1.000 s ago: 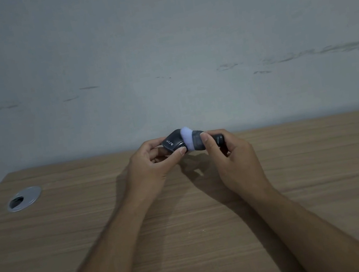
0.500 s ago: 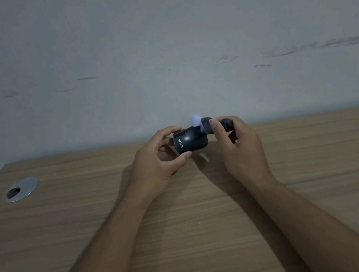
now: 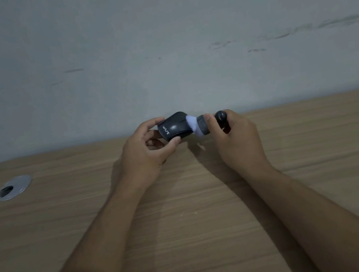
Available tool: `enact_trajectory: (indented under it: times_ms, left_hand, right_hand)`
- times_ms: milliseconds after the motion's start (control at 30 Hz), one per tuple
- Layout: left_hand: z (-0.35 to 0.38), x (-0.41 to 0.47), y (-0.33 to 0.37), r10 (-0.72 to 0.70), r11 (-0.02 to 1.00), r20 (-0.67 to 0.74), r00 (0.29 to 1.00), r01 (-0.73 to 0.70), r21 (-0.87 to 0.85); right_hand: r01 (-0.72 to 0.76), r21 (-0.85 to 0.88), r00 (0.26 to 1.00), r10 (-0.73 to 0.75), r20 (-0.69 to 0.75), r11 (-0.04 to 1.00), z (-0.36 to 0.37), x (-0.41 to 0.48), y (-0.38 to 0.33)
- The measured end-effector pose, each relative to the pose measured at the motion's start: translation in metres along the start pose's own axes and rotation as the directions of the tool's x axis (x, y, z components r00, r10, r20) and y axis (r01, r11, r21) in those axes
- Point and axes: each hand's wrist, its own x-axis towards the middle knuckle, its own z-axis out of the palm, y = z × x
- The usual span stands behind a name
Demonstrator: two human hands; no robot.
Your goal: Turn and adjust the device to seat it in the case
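head view: a person's two bare forearms enter from the lower edge of the frame and meet just above its centre, over a wooden table [image 3: 188, 218] with a horizontal grain. the left hand [image 3: 145, 151] has its fingers and thumb curled round a small black computer mouse [image 3: 173, 127], thumb under its lower edge and fingers behind its far side; the mouse is lifted off the table surface, tilted, its rounded back toward the camera, with white lettering readable on the left part of the shell. the right hand [image 3: 236, 137] grips a dark-handled brush [image 3: 205, 124]: the thumb lies along the grey collar, the other fingers wrap the handle, and the round black end of the handle stands out above the knuckles. the pale, whitish brush head touches the right end of the mouse, so that mouse and brush form one line slanting slightly down to the right, at the centre of the frame against the table's far edge. a round metal cable grommet [image 3: 15, 188] is set into the table at the left of the frame, well apart from both hands. a grey wall [image 3: 157, 43] with faint dark scuffs fills the upper half.
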Motion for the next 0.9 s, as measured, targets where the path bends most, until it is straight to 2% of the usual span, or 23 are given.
enact_trajectory:
  times_ms: [100, 267, 433, 567, 733, 800, 900]
  left_hand:
    - [0.001, -0.003, 0.000, 0.011, 1.000, 0.039, 0.999, -0.010, -0.025]
    - [0.002, -0.006, 0.002, 0.036, 0.998, 0.068, 0.997, -0.039, 0.052]
    - [0.009, -0.011, 0.008, -0.003, 0.995, 0.004, 1.000, 0.002, 0.102]
    - [0.014, -0.015, 0.009, -0.061, 0.993, -0.083, 0.995, 0.068, 0.092]
    - [0.021, -0.023, 0.011, -0.117, 0.992, -0.114, 0.987, 0.111, -0.058]
    - [0.022, -0.026, 0.010, -0.110, 0.992, -0.106, 0.988, 0.101, -0.081]
    - [0.022, -0.030, 0.010, -0.098, 0.993, -0.094, 0.991, 0.091, -0.073]
  right_hand:
    - [-0.017, -0.070, 0.999, 0.015, -0.029, 0.997, 0.001, 0.005, 0.003]
    - [0.045, 0.048, 0.999, -0.045, 0.008, 0.998, 0.003, 0.000, 0.000]
    - [0.128, 0.135, 0.984, -0.143, 0.106, 0.982, 0.000, -0.011, -0.010]
    - [0.159, 0.044, 0.967, -0.165, 0.194, 0.986, -0.005, -0.018, -0.011]
    - [0.030, -0.091, 0.999, -0.026, 0.047, 0.995, -0.014, -0.016, -0.003]
    - [-0.027, -0.103, 1.000, 0.027, 0.001, 0.994, -0.015, -0.013, 0.000]
    - [-0.030, -0.078, 0.999, 0.029, -0.019, 0.996, -0.014, -0.014, 0.000]
